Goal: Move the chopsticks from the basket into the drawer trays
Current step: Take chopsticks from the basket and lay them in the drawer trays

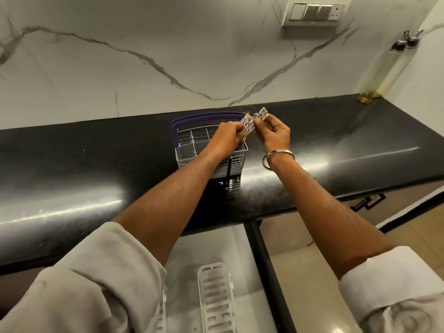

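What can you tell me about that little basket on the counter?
The basket is a small grey cutlery holder, plastic by its look, with gridded walls, inner dividers and a purple handle swung back. It stands upright on the black countertop, near the wall. The left hand hovers over it, hiding part.

Patterned chopsticks [252, 120] bunched, tilted above grey purple-handled basket [211, 152] on counter.

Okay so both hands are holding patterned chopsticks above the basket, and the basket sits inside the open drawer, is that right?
Not quite. Both hands, left and right, do hold the patterned chopsticks above the basket, but the head view shows the basket on the black countertop, not in the open drawer below.
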